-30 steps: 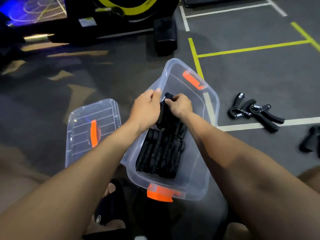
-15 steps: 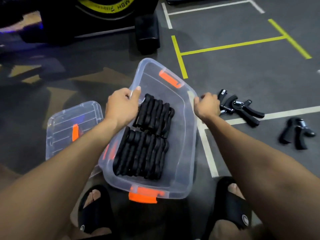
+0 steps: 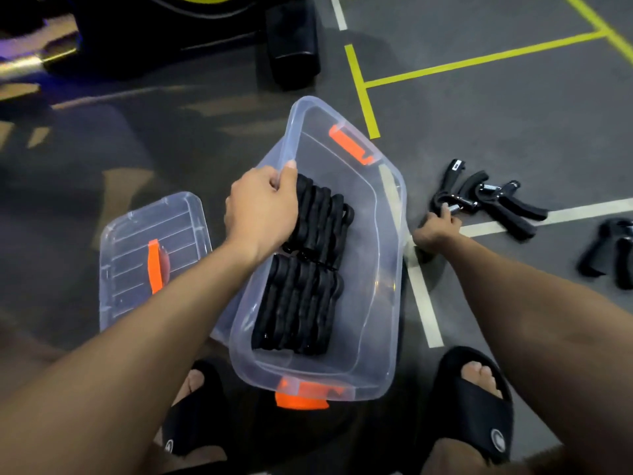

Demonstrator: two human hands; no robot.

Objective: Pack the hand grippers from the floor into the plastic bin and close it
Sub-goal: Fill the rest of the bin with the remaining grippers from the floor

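A clear plastic bin [image 3: 387, 269] with orange latches stands open on the dark floor, with two rows of black hand grippers [image 3: 308, 269] packed along its left side. My left hand [image 3: 262, 209] grips the bin's left rim. To the right of the bin, my right hand [image 3: 435, 228] reaches down and its fingers close on the nearest of a few black hand grippers on the floor [image 3: 448, 197]. Another loose gripper [image 3: 510, 207] lies just beyond, and more [image 3: 613, 252] lie at the right edge.
The bin's clear lid [image 3: 137, 255] with an orange handle lies flat on the floor to the left. My feet in black slides [image 3: 479, 399] flank the bin's near end. Black and yellow gym equipment [image 3: 291, 39] stands at the top. Yellow and white lines mark the floor.
Both hands left the grippers inside the bin. The left hand took hold of the bin's left rim, and the right hand moved out to the right and down onto a gripper on the floor.
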